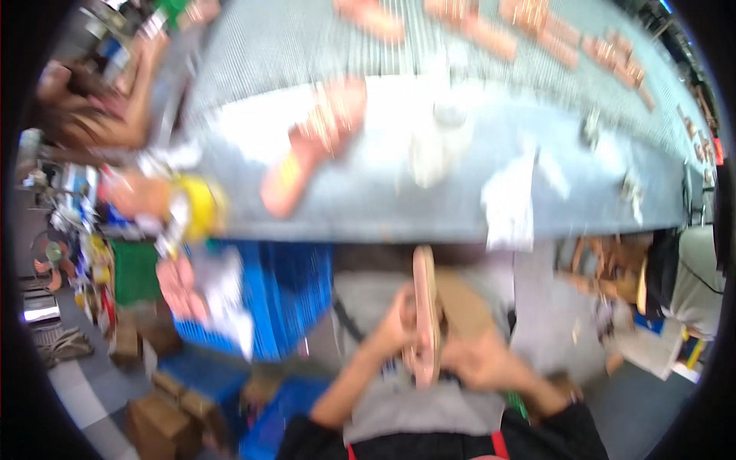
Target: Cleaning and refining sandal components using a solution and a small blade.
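A tan flat sandal [424, 310] stands on its edge in front of my body, its long sole pointing away from me. My left hand [397, 318] is closed round its left side, by the straps. From the right, my right hand [483, 360] has its fingers bent against the lower part of the sandal; motion blurs the fingertips. Beyond my hands, another strappy tan sandal [318, 142] lies on the grey metal bench [383, 215]. White paper [510, 199] hangs over the bench's front edge.
Several sandals [471, 31] lie on the ribbed conveyor belt [268, 46] beyond the bench. At left, a blue crate [295, 299] holds pink sole-shaped pieces [180, 284] beside a yellow round container [201, 207]. Cardboard boxes [161, 422] stand lower left. A co-worker's arm [138, 100] shows upper left.
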{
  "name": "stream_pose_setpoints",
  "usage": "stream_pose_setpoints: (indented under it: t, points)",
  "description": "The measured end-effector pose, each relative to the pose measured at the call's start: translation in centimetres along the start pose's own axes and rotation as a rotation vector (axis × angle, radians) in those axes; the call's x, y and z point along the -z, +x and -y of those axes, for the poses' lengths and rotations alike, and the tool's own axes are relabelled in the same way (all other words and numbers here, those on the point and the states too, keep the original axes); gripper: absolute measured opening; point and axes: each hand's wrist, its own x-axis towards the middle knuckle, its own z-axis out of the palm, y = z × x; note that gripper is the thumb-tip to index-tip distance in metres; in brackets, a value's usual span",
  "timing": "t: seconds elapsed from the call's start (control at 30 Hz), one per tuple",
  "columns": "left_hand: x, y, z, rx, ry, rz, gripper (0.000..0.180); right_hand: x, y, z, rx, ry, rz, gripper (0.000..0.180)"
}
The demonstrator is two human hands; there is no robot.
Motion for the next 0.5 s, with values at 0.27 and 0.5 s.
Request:
stream_pose_setpoints:
  t: [0.27,0.5]
  points:
    - [0.3,0.6,-0.3,-0.085,-0.094,0.058,0.103,0.5,-0.5,2.0,-0.06,0.09,-0.017,0.022]
    - [0.6,1.5,-0.9,-0.093,-0.08,0.085,0.102,0.7,2.2,1.6,-0.043,-0.142,-0.185,0.021]
